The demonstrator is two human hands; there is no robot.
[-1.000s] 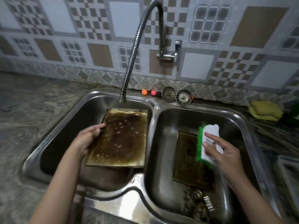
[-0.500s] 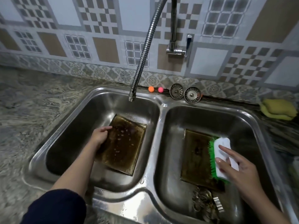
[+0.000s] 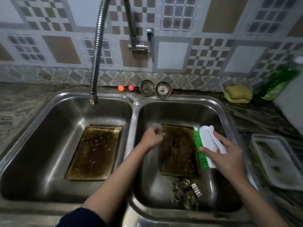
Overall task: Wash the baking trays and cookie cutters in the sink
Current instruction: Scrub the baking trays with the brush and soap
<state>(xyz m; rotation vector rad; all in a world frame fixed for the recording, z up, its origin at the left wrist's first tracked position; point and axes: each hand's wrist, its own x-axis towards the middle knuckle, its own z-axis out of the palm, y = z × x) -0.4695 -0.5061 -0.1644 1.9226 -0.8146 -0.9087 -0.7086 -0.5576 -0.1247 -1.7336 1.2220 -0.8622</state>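
Nearest the camera, a dark sleeve (image 3: 80, 217) covers the upper part of the left arm, which reaches across the divider of the steel double sink (image 3: 133, 102) into the right basin. In that basin's near end a heap of metal cookie cutters (image 3: 186, 190) lies on the bottom, just below the near edge of a stained baking tray (image 3: 179, 154) that lies flat on the basin floor. The right hand (image 3: 224, 154) grips a white scrubbing brush (image 3: 210, 141) with green bristles, thumb on the bristle side and fingers curled over its back, holding it at the tray's right edge with the bristles facing the tray. The left hand (image 3: 151, 136) is over the tray's far left corner; it is blurred, the fingers look curled, and whether they pinch the tray's rim cannot be told. In the left basin a second baking tray (image 3: 94, 152), brown and spotted with droplets, lies flat and untouched, well apart from both hands. To the right, on the counter, a white dish (image 3: 278, 161) sits near the sink's rim. Farther back, the flexible faucet hose (image 3: 96, 54) hangs with its nozzle over the left basin's far edge. Along the back ledge sit an orange ball (image 3: 121, 88), a pink ball (image 3: 131, 87) and two metal sink strainers (image 3: 155, 89) side by side, then a yellow sponge (image 3: 238, 94) and a green bottle (image 3: 281, 81) at the far right against the patterned tile wall (image 3: 173, 54)
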